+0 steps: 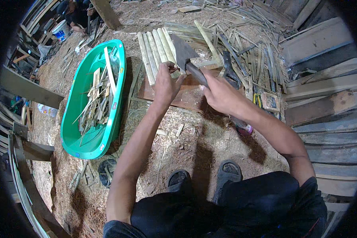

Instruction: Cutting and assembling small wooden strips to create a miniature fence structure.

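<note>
My right hand [220, 93] is closed around the long dark handle of a broad-bladed chopping knife [183, 51]. The blade points away from me, with its left edge close beside a pale split-wood strip [169, 43]. My left hand [166, 85] has its fingers curled at the near end of that strip, thumb and fingertips pinching it. To its left, several similar pale strips [152, 53] lie side by side in a slanting row. Beneath my hands is a flat brown board [186, 97] on the ground.
A green plastic tub [119, 75] with wood scraps stands at left. Loose slats [261, 65] pile up at far right, near a dark tool [228, 65]. Stacked planks [325, 85] line the right side. Another person [73, 16] is near a white bucket [60, 31]. Shavings cover the ground.
</note>
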The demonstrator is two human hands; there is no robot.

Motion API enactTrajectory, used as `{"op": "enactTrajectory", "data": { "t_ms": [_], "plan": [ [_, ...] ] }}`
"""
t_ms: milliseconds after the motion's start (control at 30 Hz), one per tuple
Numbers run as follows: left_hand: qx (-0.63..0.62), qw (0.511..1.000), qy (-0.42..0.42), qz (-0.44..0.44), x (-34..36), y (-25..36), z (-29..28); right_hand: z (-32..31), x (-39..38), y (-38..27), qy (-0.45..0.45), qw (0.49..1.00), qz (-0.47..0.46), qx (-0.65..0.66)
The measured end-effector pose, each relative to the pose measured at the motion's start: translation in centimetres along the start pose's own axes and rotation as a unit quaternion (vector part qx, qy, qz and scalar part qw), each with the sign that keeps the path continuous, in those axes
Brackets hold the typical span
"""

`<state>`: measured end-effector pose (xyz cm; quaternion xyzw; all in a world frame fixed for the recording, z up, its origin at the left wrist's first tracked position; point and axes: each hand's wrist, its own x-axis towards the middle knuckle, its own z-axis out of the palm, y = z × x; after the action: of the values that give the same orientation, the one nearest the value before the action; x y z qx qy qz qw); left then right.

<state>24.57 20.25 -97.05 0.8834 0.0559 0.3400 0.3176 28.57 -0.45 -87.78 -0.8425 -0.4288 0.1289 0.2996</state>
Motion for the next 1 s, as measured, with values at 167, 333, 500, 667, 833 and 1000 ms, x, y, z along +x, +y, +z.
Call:
{"op": "enactTrajectory", "data": {
  "t_ms": [167,333,500,667,833,1000],
  "plan": [
    [0.003,1.0,-0.003,0.009,0.1,-0.5,-0.2,-0.7,0.0,-1.5,0.028,0.999,-0.025,-0.003],
    [0.008,1.0,0.004,0.016,0.0,-0.2,0.3,0.9,-0.3,0.8,-0.022,1.0,0.004,-0.013],
    [-0.022,1.0,0.005,-0.007,0.0,-0.1,-0.1,-0.5,0.2,-0.9,0.009,1.0,-0.019,0.01],
    [-0.005,1.0,0.012,0.016,0.1,-0.2,0.1,0.3,0.0,0.2,0.0,1.0,-0.002,-0.012],
    [-0.005,1.0,0.014,0.008,-0.2,-0.1,0.5,-0.2,0.1,0.5,-0.006,1.0,-0.002,0.023],
    [-0.007,1.0,0.019,0.014,-0.3,-0.3,0.3,0.7,-0.2,0.2,0.019,1.0,-0.023,0.004]
  ]
}}
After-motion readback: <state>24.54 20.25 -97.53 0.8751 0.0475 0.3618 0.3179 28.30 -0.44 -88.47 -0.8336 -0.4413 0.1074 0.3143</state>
